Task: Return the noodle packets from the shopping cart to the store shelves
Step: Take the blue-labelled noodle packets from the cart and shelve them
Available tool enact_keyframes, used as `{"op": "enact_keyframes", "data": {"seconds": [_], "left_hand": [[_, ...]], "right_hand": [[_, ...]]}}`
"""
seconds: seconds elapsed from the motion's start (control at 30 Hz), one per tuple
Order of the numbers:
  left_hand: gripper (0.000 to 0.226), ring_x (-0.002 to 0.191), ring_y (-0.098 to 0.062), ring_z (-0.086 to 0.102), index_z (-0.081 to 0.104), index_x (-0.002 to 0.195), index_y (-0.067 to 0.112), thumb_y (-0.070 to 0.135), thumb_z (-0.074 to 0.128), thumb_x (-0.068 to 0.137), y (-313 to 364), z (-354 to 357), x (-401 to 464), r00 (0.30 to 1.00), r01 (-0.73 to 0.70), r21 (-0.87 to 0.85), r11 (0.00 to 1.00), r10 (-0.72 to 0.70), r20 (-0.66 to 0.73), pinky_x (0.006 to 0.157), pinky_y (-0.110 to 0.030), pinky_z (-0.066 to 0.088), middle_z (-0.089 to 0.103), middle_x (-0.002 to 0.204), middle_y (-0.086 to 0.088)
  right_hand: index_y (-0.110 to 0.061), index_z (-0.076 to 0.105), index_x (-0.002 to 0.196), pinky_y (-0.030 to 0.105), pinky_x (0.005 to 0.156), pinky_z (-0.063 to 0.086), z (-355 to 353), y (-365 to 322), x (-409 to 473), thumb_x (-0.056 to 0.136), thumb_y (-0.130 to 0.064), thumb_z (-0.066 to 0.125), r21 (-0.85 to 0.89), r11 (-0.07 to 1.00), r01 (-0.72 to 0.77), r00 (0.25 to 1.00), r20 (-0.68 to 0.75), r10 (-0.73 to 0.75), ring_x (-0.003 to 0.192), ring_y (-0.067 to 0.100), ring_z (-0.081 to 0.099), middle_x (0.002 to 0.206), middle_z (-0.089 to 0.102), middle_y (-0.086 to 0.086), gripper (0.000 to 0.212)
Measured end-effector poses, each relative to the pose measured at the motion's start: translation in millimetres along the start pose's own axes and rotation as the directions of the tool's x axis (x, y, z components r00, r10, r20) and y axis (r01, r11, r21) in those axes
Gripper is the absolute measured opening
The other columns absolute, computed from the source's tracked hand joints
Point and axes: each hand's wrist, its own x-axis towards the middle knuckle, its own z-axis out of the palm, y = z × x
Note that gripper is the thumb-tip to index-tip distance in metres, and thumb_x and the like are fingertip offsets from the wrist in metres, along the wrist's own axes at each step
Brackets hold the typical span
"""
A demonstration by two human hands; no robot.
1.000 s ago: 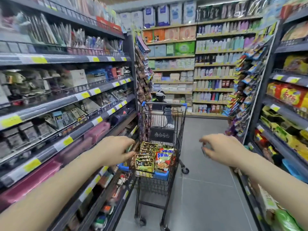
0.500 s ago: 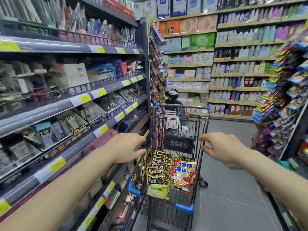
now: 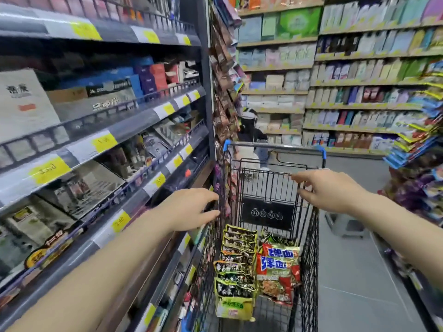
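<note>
While noodle packets (image 3: 236, 271) fill the cart (image 3: 309, 248), both hands' fingers (image 3: 302, 179) reach loosely apart.

A: Colours, cart first?
B: Shopping cart (image 3: 309, 248) black wire mesh; blue caps at both far corners of the grey rail; black panel at 12 o'clock with small white round symbols.
A: Packets?
B: Green-and-black noodle packets (image 3: 236, 267), yellow-green edging, white characters, stacked row. At 3 o'clock of those: red noodle packets (image 3: 279, 271), blue-and-white lettering, orange-brown food print.
A: Shelving?
B: Left shelves (image 3: 134, 121) dark grey, wire fronts black; price labels (image 3: 105, 141) white with yellow halves. Boxes there white, blue, purple, red.
A: Floor, background?
B: Floor (image 3: 359, 295) grey tile. Back-wall shelves (image 3: 347, 106) tan-edged; pastel packs, one bright green.
</note>
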Motion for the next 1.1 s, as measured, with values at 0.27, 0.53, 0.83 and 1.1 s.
{"op": "enact_keyframes", "data": {"seconds": [0.27, 0.53, 0.83, 1.1], "left_hand": [[0.051, 0.128, -0.013, 0.045, 0.038, 0.142, 0.021, 0.044, 0.038, 0.097, -36, 81, 114, 0.976, -0.168, -0.112, 0.979, 0.181, 0.118, 0.104, -0.029, 0.037, 0.046, 0.143, 0.003], [0.050, 0.126, -0.014, 0.047, 0.036, 0.142, 0.021, 0.045, 0.035, 0.098, -50, 211, 168, 0.905, -0.231, -0.146, 0.962, 0.267, 0.330, 0.107, -0.030, 0.035, 0.046, 0.143, 0.003], [0.057, 0.120, -0.012, 0.054, 0.050, 0.133, 0.024, 0.054, 0.024, 0.093, -75, 347, 174, 0.897, -0.283, -0.084, 0.956, 0.294, 0.331, 0.115, -0.038, 0.021, 0.059, 0.130, 0.005], [0.044, 0.078, -0.012, 0.069, 0.069, 0.093, 0.024, 0.052, 0.035, 0.088, -102, 390, 170, 0.930, -0.322, -0.029, 0.946, 0.322, 0.176, 0.097, -0.041, 0.046, 0.071, 0.085, 0.011]], "right_hand": [[-0.027, 0.047, 0.136, 0.034, 0.094, 0.047, 71, 28, 67, 0.096, -0.031, 0.046, 0.005, 0.993, -0.119, 0.981, 0.152, 0.117, 0.120, 0.015, 0.056, 0.132, 0.059, -0.008, 0.040], [-0.023, 0.045, 0.137, 0.040, 0.093, 0.051, 256, 55, 93, 0.093, -0.028, 0.049, 0.138, 0.917, -0.375, 0.859, 0.423, 0.288, 0.112, 0.019, 0.060, 0.130, 0.060, 0.000, 0.045], [-0.018, 0.045, 0.119, 0.036, 0.074, 0.053, 474, 54, 93, 0.088, -0.027, 0.054, 0.187, 0.631, -0.753, 0.612, 0.549, 0.569, 0.085, 0.022, 0.064, 0.095, 0.067, 0.000, 0.033], [-0.004, 0.024, 0.137, 0.035, 0.072, 0.055, 559, 60, 98, 0.083, -0.007, 0.061, 0.297, 0.332, -0.895, 0.445, 0.632, 0.635, 0.091, 0.028, 0.059, 0.116, 0.057, 0.016, 0.065]]}}
